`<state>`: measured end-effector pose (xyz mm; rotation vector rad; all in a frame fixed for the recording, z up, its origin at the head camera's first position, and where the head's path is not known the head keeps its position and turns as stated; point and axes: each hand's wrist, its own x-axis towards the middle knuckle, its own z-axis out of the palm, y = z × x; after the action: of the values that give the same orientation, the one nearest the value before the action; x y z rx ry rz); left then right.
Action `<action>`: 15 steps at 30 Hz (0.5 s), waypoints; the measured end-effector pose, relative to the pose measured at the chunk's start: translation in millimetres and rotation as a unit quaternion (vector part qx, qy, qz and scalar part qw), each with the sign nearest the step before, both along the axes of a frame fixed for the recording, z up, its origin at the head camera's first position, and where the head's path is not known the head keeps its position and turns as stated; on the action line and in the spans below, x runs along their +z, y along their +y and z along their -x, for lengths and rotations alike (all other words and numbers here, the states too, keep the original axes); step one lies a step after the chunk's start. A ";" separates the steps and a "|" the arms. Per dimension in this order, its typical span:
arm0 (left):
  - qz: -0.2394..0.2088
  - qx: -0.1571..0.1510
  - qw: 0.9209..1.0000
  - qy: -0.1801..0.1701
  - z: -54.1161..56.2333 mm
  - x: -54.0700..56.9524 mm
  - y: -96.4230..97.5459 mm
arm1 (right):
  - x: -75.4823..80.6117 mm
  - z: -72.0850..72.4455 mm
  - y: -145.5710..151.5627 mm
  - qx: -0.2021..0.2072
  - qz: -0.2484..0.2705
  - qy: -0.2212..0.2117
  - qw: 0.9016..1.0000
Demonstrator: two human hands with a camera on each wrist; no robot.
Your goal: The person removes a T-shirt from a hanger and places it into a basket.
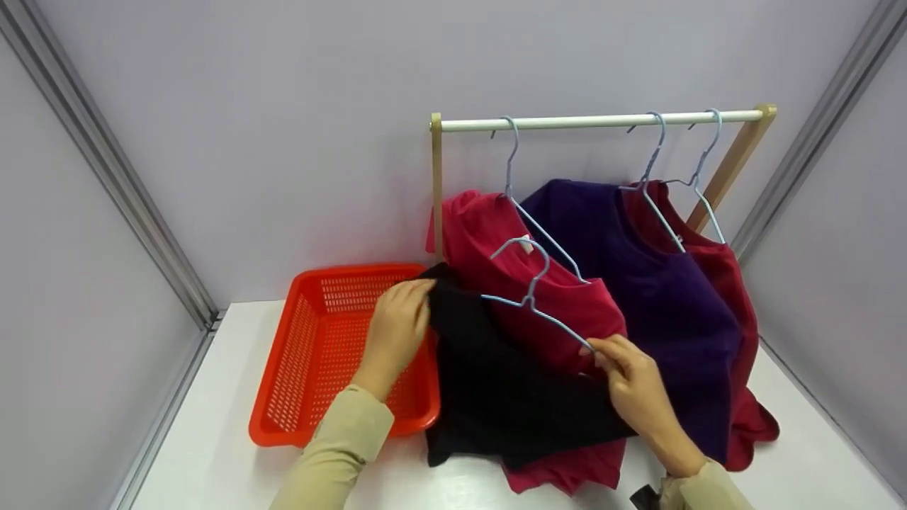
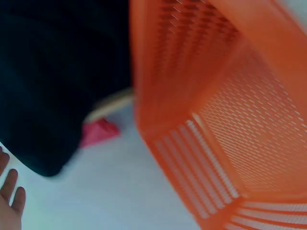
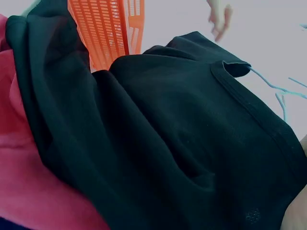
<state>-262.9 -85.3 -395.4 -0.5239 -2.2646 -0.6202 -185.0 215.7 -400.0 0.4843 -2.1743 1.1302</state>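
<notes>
A black shirt (image 1: 517, 382) hangs on a light blue wire clothes hanger (image 1: 542, 312), whose hook stands free above the neckline. My right hand (image 1: 631, 375) pinches the hanger's right end together with the shirt's shoulder. At the shirt's other shoulder is my left hand (image 1: 400, 319), its fingertips overlapping the cloth in the head view. The right wrist view has the left hand (image 3: 219, 18) apart from the shirt, and straight fingers (image 2: 9, 184) show in the left wrist view. Behind the black shirt, a pink shirt (image 1: 489, 219) hangs from the rack.
A wooden rack with a white rail (image 1: 581, 123) stands at the back right. Also hanging there are a purple shirt (image 1: 666, 319) and a dark red shirt (image 1: 740, 283). The orange-red plastic basket (image 1: 344, 264) sits left of the rack on the white table (image 1: 205, 425).
</notes>
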 end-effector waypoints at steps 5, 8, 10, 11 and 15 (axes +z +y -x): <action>0.006 -0.062 0.997 -0.035 -2.9 6.6 9.9 | 3.8 2.3 -10.5 0.013 0.006 -0.024 1.000; -0.043 -0.102 0.989 -0.094 -3.3 7.8 9.3 | 6.0 2.6 -15.7 0.019 0.005 -0.041 0.999; -0.091 -0.127 0.978 -0.140 -3.1 8.3 7.5 | 6.8 3.1 -19.1 0.020 0.004 -0.060 0.998; -0.116 -0.133 0.971 -0.160 -3.0 8.4 6.3 | 7.0 3.6 -20.8 0.021 0.005 -0.073 0.997; -0.182 -0.139 0.952 -0.202 -3.0 8.2 1.4 | 9.6 6.2 -27.7 0.022 0.012 -0.138 0.990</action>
<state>-259.9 -83.9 -387.2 -0.5739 -2.3807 -1.3642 -191.3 188.1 -390.5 0.3858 -2.3930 1.3113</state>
